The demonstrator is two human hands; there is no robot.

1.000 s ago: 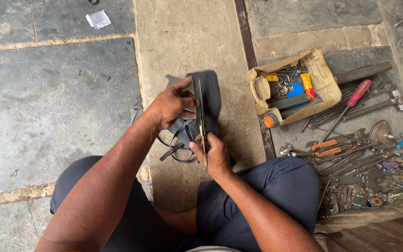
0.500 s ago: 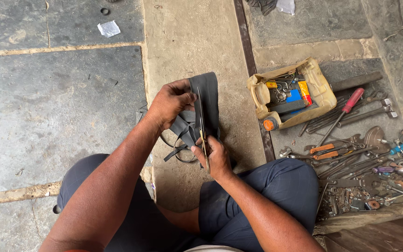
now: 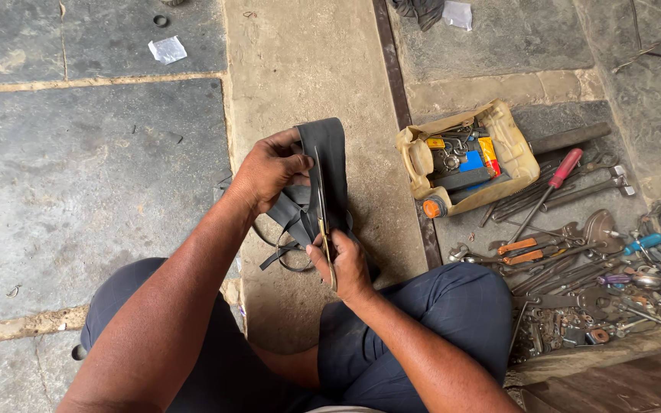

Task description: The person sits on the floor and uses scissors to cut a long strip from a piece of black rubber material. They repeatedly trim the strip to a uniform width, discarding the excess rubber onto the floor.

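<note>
- Gripping the black rubber strip (image 3: 329,164) at its far-left edge, the left hand (image 3: 265,170) stays put.
- Right hand (image 3: 343,264), closed around scissors (image 3: 323,222), has advanced the blades slightly, lengthening the cut.
- Cut-open container (image 3: 518,149) sits right.

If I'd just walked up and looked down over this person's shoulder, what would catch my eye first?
Most likely the hands in the middle: the left hand grips a folded strip of black rubber, while the right hand works a pair of scissors up along it. Next, to the right on the stone floor, a cut-open yellowish plastic can holding small parts, and beyond it a heap of tools, with a red-handled screwdriver standing out.
</note>
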